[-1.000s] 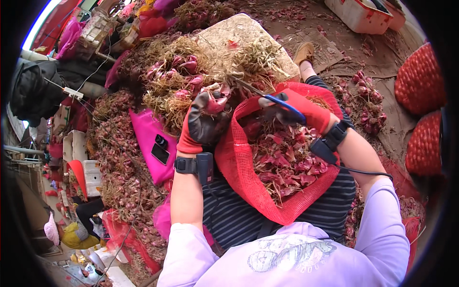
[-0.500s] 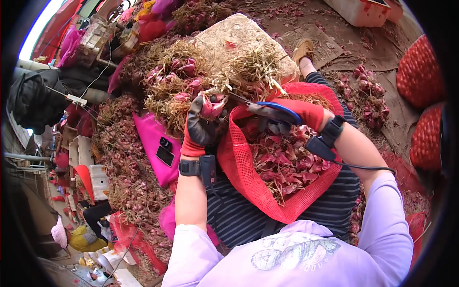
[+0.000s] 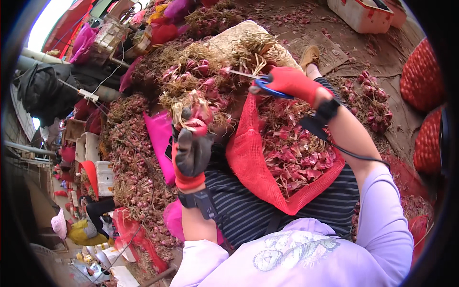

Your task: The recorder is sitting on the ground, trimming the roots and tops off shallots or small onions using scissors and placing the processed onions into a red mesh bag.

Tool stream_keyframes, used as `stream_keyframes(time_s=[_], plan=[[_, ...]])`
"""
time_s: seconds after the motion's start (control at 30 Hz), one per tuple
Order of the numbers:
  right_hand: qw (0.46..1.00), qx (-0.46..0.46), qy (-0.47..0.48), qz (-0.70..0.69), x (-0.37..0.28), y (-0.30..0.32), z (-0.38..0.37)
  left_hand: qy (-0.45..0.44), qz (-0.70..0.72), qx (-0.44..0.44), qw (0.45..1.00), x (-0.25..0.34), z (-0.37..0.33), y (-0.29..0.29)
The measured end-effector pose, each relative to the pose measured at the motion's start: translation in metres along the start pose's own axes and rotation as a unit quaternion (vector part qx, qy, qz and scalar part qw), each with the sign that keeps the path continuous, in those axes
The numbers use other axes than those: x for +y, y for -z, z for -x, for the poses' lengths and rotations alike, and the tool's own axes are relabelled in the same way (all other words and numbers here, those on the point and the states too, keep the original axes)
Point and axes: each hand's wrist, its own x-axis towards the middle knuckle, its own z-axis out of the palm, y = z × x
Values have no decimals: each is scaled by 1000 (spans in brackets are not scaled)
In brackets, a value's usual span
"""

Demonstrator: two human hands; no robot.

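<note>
Scissors (image 3: pixel 263 83), one blue-handled pair, sit gripped in my right hand (image 3: pixel 289 85), by the far rim of one red mesh bag (image 3: pixel 247 150); their long axis runs crosswise, tips pointing left and slightly away. My left hand (image 3: pixel 191 152) curls round red bulbs (image 3: pixel 202 115), too overlapped to count. Two red sacks (image 3: pixel 423 74) stand rightward.

Floor (image 3: pixel 377 60): brown, creased, littered with small debris. A white foam box (image 3: pixel 357 18) stands at the floor's far right corner; further pale boxes (image 3: pixel 104 177) line its left edge. Beyond the far left corner, bright white light (image 3: pixel 51 29) shows above a pale pipe (image 3: pixel 45 56).
</note>
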Motion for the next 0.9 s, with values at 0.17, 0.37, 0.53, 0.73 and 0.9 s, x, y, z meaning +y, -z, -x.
stream_keyframes(time_s=[0.17, 0.37, 0.53, 0.73, 0.9], plan=[[825, -82, -69, -555, 5, 2, 98, 98, 150, -32, 983, -35, 40, -20], [714, 24, -37, -698, -3, -82, 161, 179, 42, -2, 983, -150, 65, -24], [725, 97, -138, -667, 24, -118, 180, 96, -268, 55, 957, -148, 81, -43], [802, 211, -9, -558, 9, -137, 180, 8, -389, 103, 915, -177, 99, -23], [678, 109, -88, -722, 8, -128, 187, 186, 0, 99, 977, -165, 96, -15]])
